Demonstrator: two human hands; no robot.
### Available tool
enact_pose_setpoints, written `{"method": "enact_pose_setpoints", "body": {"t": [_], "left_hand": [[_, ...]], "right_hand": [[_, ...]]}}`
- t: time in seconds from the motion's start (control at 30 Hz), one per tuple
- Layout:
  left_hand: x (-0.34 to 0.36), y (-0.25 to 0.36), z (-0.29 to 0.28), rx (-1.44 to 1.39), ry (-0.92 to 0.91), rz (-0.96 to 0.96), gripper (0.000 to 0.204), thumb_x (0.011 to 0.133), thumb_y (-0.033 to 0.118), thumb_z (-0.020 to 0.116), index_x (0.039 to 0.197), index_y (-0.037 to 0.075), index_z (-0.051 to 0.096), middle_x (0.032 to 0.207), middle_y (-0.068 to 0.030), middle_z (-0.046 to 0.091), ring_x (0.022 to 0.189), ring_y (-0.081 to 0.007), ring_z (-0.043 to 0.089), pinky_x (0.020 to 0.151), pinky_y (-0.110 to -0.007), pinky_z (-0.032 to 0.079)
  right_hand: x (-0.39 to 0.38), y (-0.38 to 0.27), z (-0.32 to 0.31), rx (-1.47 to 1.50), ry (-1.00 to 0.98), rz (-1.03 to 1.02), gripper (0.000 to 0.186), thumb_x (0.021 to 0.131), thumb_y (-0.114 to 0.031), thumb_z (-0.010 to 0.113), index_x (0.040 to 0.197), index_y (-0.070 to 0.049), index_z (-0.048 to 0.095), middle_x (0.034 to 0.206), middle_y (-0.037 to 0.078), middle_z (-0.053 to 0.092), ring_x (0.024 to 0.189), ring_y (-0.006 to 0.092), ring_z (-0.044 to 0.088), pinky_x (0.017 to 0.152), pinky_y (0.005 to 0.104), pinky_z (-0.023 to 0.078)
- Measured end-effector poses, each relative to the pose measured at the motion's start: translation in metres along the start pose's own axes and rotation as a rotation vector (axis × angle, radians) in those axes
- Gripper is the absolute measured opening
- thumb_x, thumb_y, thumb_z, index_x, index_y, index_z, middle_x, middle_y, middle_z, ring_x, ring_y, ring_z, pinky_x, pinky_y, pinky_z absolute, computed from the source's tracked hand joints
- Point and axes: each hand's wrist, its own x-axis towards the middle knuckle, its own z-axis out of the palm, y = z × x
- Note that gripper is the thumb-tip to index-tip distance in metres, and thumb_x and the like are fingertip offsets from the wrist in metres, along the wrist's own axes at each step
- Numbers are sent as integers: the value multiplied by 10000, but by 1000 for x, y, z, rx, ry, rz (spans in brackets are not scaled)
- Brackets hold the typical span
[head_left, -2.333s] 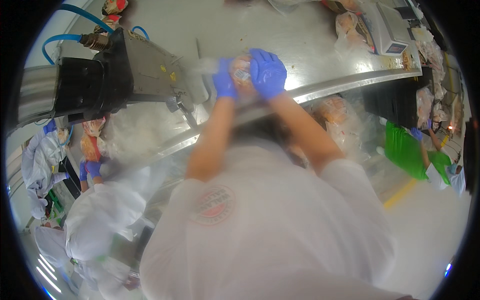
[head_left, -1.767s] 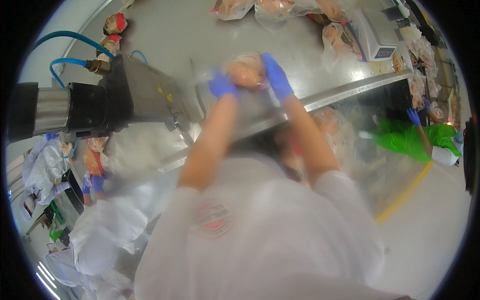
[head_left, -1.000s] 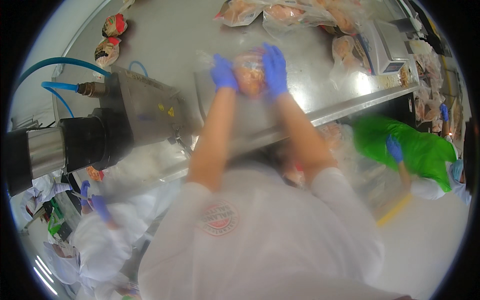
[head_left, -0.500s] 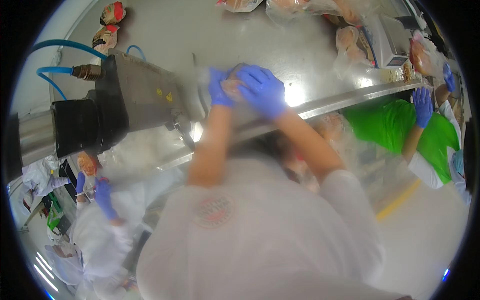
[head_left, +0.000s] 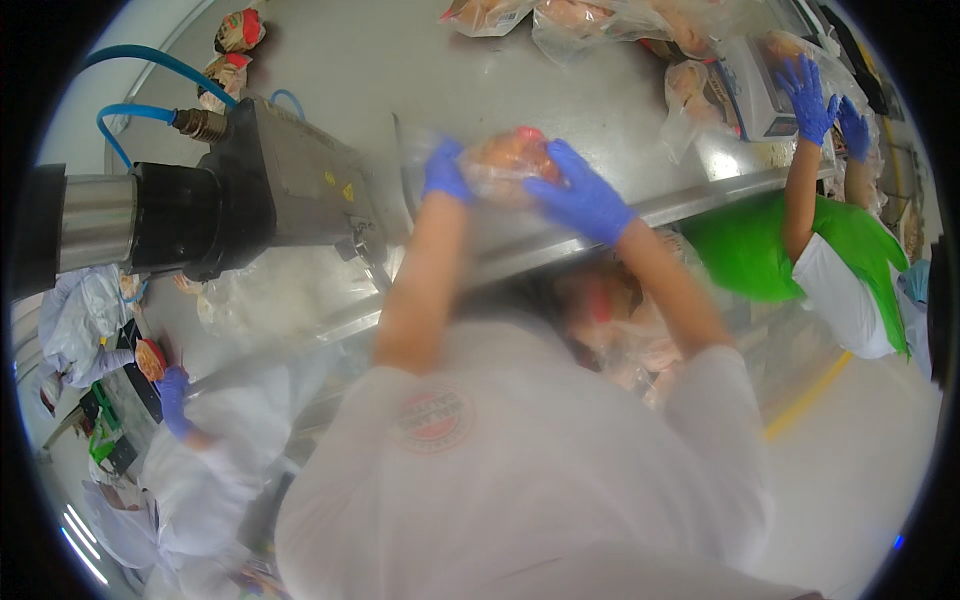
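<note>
Between my two blue-gloved hands is a bagged chicken, pale orange in clear plastic with a red spot at its far end, held above the steel table. My left hand, smeared by motion, grips the bag's left side. On the other side my right hand presses its fingers and thumb against the chicken. Left of my hands stands a metal machine with blue hoses and a black, round-bodied part. More bagged chickens lie below the table edge, partly behind my right forearm.
Bagged chickens lie along the table's far side, and two printed bags at its far left. A scale stands at the right. A co-worker in a green apron reaches past it; another co-worker works at the lower left.
My hands have moved apart, the right one outward, and the chicken between them now shows more fully. The co-worker at the right has brought both gloved hands up beside the scale.
</note>
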Motion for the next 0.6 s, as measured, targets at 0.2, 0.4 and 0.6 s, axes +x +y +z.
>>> {"method": "enact_pose_setpoints", "body": {"t": [0.2,0.4,0.6], "left_hand": [[-49,-8,93,-1,-173,-82,469,954,341,272,1240,-2,416,1241,-194,475,1104,-338,476,970,-440,349],[-93,26,163,-103,-528,276,440,976,317,305,647,95,497,559,-38,505,754,-246,550,869,-396,432],[-49,31,138,53,-422,344,84,925,140,448,895,82,501,736,-4,480,767,-222,507,772,-347,461]], "right_hand": [[20,25,-40,-366,300,-300,549,729,-147,622,1230,-314,471,1274,87,413,1142,304,433,966,521,371],[51,-22,-50,540,581,488,537,758,-315,674,1199,-79,478,1180,109,513,1100,313,488,910,424,434],[15,18,-24,2051,270,975,753,832,-448,568,1391,-97,205,1169,110,536,1010,272,563,768,359,520]]}}
